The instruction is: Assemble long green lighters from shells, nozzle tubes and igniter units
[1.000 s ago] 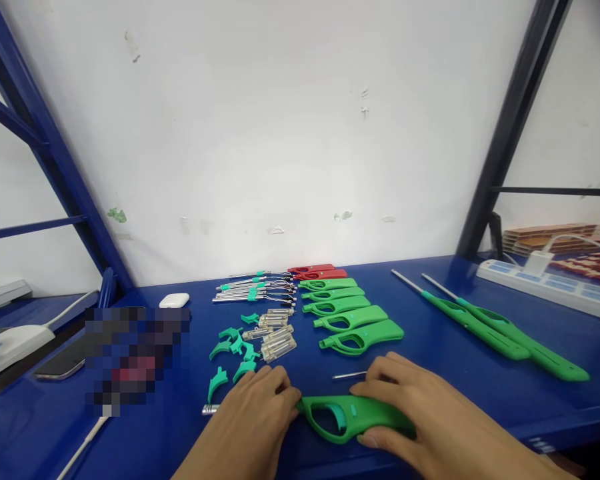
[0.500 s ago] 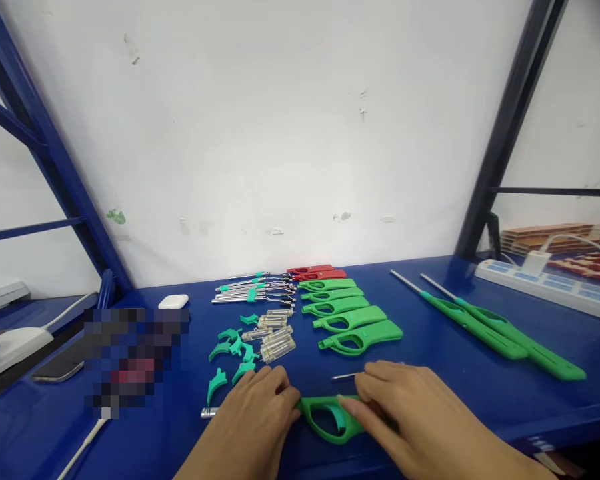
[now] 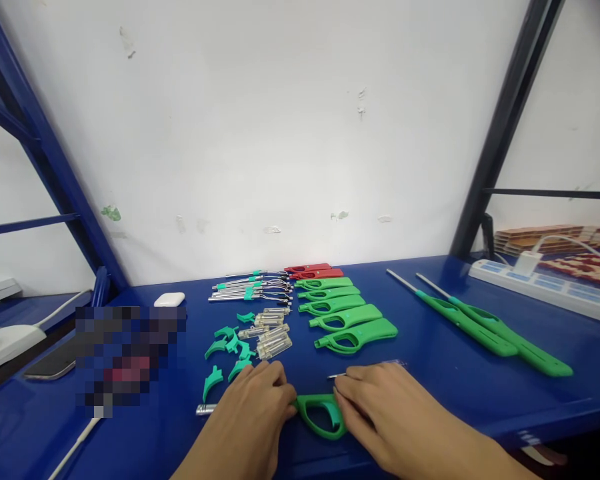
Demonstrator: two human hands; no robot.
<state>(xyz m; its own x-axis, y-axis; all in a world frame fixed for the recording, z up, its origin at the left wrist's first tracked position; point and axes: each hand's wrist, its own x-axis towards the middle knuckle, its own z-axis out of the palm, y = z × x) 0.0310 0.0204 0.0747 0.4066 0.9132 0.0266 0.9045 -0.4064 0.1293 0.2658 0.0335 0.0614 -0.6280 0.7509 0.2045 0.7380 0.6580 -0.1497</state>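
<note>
Low in the head view, a green long-nosed lighter (image 3: 324,435) lies across the front of the blue table between my hands. My left hand (image 3: 257,407) is closed around its neck, and a silver tube end (image 3: 206,409) sticks out to the left. With bent fingers, my right hand (image 3: 387,410) grips the handle and hides most of it. A teal trigger (image 3: 335,415) shows inside the loop. Just behind my right hand lies a thin metal shaft (image 3: 334,377), partly covered. Teal triggers (image 3: 213,383) and clear fuel tanks (image 3: 275,345) lie beyond my left hand.
Several green lighter bodies (image 3: 356,335) and red ones (image 3: 317,274) lie behind, beside silver tubes with wires (image 3: 245,293). Two long green lighters (image 3: 480,327) are at right, near a power strip (image 3: 540,287). At left are a white case (image 3: 169,300) and a phone (image 3: 50,365).
My right hand has shifted left along the lighter, with its thumb drawn in closer to the trigger loop. My left hand keeps its hold. The whole view has shifted slightly.
</note>
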